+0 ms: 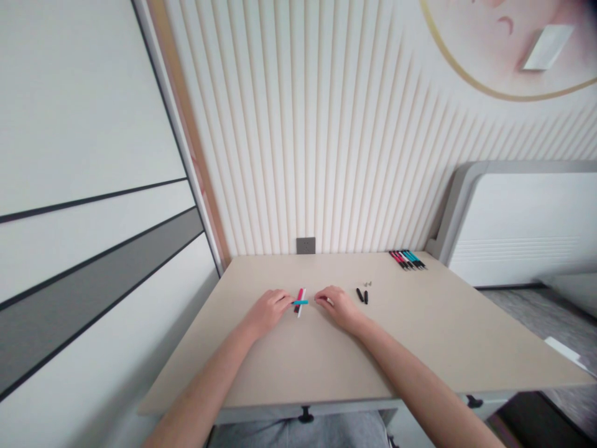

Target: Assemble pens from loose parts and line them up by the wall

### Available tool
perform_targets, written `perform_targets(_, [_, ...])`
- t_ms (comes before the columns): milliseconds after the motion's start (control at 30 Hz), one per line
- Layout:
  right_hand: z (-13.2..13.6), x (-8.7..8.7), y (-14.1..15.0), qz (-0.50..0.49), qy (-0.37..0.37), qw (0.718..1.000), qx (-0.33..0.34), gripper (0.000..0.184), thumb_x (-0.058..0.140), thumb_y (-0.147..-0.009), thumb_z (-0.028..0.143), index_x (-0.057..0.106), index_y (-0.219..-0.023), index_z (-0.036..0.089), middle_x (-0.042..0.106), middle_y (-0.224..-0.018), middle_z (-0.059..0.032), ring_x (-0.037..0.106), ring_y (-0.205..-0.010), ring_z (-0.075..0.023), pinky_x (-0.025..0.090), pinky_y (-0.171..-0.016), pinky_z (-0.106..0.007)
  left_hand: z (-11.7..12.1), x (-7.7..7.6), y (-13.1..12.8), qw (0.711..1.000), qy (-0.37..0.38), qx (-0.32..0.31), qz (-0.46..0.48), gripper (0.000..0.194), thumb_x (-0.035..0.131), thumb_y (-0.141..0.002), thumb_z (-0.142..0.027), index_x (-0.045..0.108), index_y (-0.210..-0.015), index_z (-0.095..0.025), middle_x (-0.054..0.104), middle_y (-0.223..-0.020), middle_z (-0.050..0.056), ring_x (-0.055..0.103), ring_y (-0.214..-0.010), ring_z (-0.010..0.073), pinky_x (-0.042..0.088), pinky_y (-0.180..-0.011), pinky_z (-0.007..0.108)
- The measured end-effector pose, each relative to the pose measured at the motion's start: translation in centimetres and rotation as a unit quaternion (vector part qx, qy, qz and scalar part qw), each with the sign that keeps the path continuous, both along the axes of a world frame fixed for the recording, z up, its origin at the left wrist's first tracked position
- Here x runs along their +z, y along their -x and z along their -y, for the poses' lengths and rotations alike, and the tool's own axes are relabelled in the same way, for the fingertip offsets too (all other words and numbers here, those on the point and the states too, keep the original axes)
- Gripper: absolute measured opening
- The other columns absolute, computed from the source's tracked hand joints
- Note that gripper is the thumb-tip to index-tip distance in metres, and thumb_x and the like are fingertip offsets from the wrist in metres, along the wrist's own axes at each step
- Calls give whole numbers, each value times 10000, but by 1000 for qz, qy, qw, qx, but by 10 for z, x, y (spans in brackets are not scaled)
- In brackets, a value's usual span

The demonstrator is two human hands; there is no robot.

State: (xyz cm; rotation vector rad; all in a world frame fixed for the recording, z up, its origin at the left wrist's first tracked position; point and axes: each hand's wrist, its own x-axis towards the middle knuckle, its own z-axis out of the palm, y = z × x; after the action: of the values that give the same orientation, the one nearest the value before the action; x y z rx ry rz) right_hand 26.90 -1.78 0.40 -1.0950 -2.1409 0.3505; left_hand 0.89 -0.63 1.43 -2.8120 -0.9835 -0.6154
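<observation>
My left hand (270, 311) is closed on the dark end of a blue pen barrel (302, 302), which points right. Under and behind that barrel, a pink pen barrel (300, 292) and a thin white stick-like part (300, 312) lie side by side on the desk. Just right of the blue barrel's free end, my right hand (336, 305) has its thumb and fingers pinched together; anything between the tips is too small to name. Two short black pen parts (362, 296) rest to the right of this hand, with a couple of tiny metallic pieces (368, 284) behind them.
Several pens (407, 259) in red, white and blue with black ends lie in a row at the desk's back right. The beige desk (298, 367) meets a ribbed wall with a grey socket (306, 245). A white cabinet (93, 249) flanks it left, a headboard (517, 218) right.
</observation>
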Motion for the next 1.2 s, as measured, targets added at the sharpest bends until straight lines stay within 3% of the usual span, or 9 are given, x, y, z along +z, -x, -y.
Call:
perform_targets(200, [3, 1, 3, 7, 43, 999, 7, 234, 501, -918, 303, 656, -1062, 202, 678, -927, -64, 600, -878, -181, 439, -847, -310, 1, 2, 0, 1000, 0, -4, 14, 260, 392, -957, -210, 594, -1122, -222, 609, -986, 64, 562, -896, 171, 449, -820, 319])
perform_targets(467, [8, 0, 13, 65, 18, 997, 44, 268, 435, -955, 320, 651, -1076, 218, 672, -878, -56, 587, -862, -172, 409, -814, -280, 3, 1, -5, 999, -3, -35, -1, 253, 397, -968, -248, 590, -1130, -224, 610, -1006, 61, 555, -902, 174, 443, -819, 319])
perform_targets(800, [6, 1, 8, 98, 4, 995, -8, 228, 442, -953, 294, 649, -1014, 221, 658, -855, -36, 567, -826, -157, 376, -791, -273, 3, 4, -3, 1000, 22, -3, 4, 213, 419, -958, -263, 600, -1053, -206, 616, -954, 53, 565, -879, 171, 435, -824, 327])
perform_targets(1033, [0, -1, 2, 146, 20, 984, -96, 238, 467, -936, 289, 649, -1074, 221, 673, -992, -67, 561, -958, -188, 360, -852, -309, -2, 0, 1, 999, -6, 47, 26, 214, 422, -950, -245, 610, -1047, -218, 615, -953, 58, 557, -882, 180, 425, -801, 331])
perform_targets(1200, [-3, 0, 1, 183, 11, 977, -112, 218, 506, -921, 328, 665, -1037, 233, 667, -993, -68, 545, -982, -204, 352, -856, -325, -4, -2, 4, 998, -4, 59, 23, 200, 425, -948, -244, 601, -1041, -219, 611, -966, 47, 553, -880, 175, 422, -803, 324])
